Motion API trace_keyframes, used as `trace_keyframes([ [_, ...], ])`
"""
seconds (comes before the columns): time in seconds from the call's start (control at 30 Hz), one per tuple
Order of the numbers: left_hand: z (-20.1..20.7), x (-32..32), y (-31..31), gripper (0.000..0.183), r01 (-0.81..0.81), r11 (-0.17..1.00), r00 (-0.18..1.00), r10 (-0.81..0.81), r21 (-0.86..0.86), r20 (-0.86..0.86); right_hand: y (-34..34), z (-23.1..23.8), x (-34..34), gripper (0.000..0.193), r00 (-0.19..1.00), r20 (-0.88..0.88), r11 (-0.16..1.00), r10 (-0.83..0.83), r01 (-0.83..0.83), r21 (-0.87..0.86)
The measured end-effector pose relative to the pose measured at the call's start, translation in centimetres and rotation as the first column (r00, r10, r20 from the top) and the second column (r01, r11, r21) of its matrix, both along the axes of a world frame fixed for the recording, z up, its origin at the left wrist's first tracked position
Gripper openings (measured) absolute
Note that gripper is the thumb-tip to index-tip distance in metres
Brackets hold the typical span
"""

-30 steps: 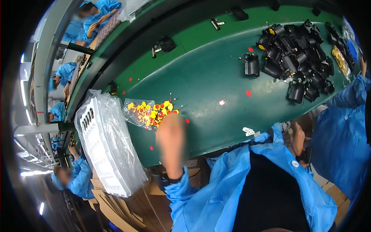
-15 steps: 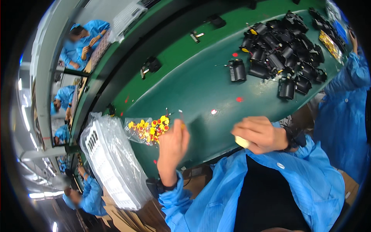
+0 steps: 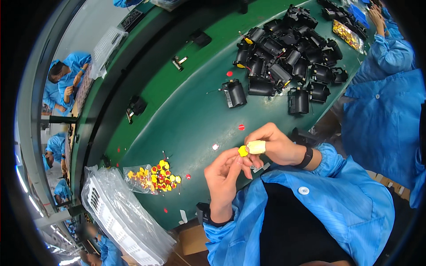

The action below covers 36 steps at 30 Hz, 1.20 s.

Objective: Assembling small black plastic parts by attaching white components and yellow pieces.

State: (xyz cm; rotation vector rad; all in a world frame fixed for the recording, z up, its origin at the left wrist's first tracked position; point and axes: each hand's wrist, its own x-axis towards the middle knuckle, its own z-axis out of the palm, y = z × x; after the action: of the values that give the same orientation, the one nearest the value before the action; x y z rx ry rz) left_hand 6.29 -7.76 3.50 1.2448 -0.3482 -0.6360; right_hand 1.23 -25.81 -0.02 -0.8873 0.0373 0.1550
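Right between the two hands sits one yellow hexagonal piece point(image 3: 242, 151), held up over the near edge of the green mat point(image 3: 195, 119). The left hand point(image 3: 223, 177) pinches it between thumb and forefinger. The right hand point(image 3: 280, 149) comes in from the other side with fingers curled, and one pale yellow piece point(image 3: 256, 147) at its tips lies right next to the hexagon — whether this is pinched or worn on a finger, one cannot tell, nor whether the right hand grips the hexagon too.

Near the left hand, at least four red dots lie scattered on the mat, one point(image 3: 188, 176) beside a single heap of yellow and red pieces point(image 3: 163, 177), too crowded to count. That heap adjoins one clear bag point(image 3: 138, 178) with more such pieces in it. Left of the bag is one white tray point(image 3: 120, 217) in clear plastic.

Farther off, one big pile of black housings point(image 3: 284, 57) overlaps too much to count; one black housing point(image 3: 234, 93) stands apart at its left. Two metal parts show on the brighter green strip: one point(image 3: 178, 63) lies by itself, the other point(image 3: 129, 114) beside a black part point(image 3: 137, 105). Past the pile lies one bag of yellow pieces point(image 3: 348, 35) — near one blue tray point(image 3: 358, 16).
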Motion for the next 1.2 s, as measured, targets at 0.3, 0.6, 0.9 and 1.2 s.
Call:
trace_keyframes([
  [0.3,0.4,-0.7,-1.9,0.017,-0.107,0.990,0.991,0.099,0.091,0.092,0.2,-0.7,-0.3,0.020,0.991,-0.098,0.983,-0.091,0.105,0.148],
  [0.6,0.0,-0.6,-1.7,0.011,-0.290,0.904,0.877,0.120,0.313,0.465,-0.8,0.2,-0.6,0.023,0.990,-0.135,0.830,-0.029,0.099,0.549],
  [0.9,-2.7,6.0,-6.7,0.023,-0.382,0.457,-0.111,-0.886,0.804,0.451,-8.0,3.5,-4.7,0.022,0.825,0.174,0.831,-0.537,0.482,0.278],
  [1.2,7.4,17.6,-20.9,0.052,-0.455,0.656,0.070,-0.648,0.602,0.759,-10.9,1.8,-10.0,0.016,0.778,0.313,0.811,-0.545,0.584,-0.039],
])
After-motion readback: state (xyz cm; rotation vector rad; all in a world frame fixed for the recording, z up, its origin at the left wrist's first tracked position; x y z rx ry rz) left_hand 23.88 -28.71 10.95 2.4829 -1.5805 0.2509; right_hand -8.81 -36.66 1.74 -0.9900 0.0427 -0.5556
